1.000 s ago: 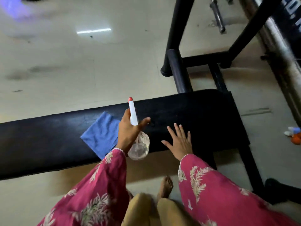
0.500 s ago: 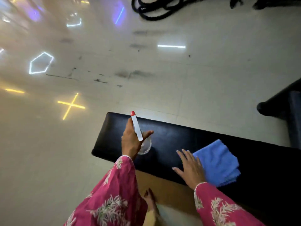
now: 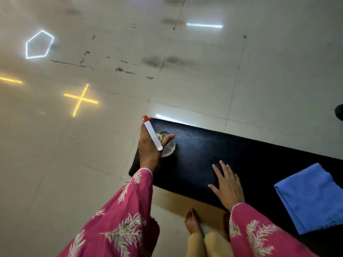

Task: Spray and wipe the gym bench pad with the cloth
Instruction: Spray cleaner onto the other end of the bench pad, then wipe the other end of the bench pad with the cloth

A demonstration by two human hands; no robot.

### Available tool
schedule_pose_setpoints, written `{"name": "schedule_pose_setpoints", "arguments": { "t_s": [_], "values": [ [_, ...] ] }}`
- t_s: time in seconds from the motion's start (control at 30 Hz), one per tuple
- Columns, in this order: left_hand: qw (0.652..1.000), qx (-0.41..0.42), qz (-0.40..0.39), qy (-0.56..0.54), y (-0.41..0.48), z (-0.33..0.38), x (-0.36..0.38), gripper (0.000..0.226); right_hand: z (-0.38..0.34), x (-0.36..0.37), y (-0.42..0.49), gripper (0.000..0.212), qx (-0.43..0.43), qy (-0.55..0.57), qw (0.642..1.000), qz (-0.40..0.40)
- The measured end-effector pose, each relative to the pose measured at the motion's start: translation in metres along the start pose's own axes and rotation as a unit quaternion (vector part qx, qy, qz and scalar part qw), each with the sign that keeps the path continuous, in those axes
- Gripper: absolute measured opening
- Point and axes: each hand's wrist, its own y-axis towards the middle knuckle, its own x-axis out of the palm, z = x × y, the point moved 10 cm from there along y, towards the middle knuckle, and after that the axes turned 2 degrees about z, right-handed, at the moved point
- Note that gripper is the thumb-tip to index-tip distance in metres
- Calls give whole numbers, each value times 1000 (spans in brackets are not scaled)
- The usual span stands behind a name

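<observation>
The black bench pad [image 3: 241, 158] runs from the middle of the view to the right edge. My left hand [image 3: 149, 145] grips a clear spray bottle [image 3: 168, 148] with a white, red-tipped nozzle, held over the pad's left end. My right hand [image 3: 227, 186] lies flat on the pad with its fingers spread and nothing in it. A folded blue cloth [image 3: 310, 197] rests on the pad to the right of that hand, not touching it.
Pale floor tiles [image 3: 167, 62] with dark scuffs and reflected lights surround the bench. My bare foot [image 3: 193, 221] stands on the floor just in front of the pad. A dark object [image 3: 339, 112] shows at the right edge.
The view swung left along the bench to its left end. My left hand carried the spray bottle there; my right hand slid left, off the cloth's edge.
</observation>
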Motion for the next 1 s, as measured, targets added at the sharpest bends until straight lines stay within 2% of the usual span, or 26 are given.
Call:
{"name": "schedule_pose_setpoints", "arguments": {
  "t_s": [0.2,0.33,0.4,0.47,0.6,0.67,0.73,0.87,1.0],
  "values": [
    [1000,12,0,-3,3,-12,5,95,3,9,-1,84,3,-26,999,27],
    [1000,-15,-2,-11,-2,-26,6,86,4,9,1,87,9,-29,999,39],
    [999,-34,-6,-23,-9,-35,8,78,3,4,0,84,4,-36,998,42],
    [998,-53,-6,-31,-14,-48,8,73,1,8,-1,76,-12,-30,999,12],
    [997,-71,31,-9,-30,-77,0,76,3,7,-10,70,-12,-8,1000,-1],
    [992,-109,58,-19,-53,-87,2,73,10,9,-20,67,-2,1,1000,-18],
    [987,-146,58,-21,-83,-90,15,67,20,5,-30,64,8,20,1000,1],
    [985,-166,-46,-21,-143,-72,81,56,58,-16,-55,61,28,44,997,60],
    [975,-127,-181,-32,-197,-23,169,49,136,-40,-93,55,113,67,983,130]
  ]
}}
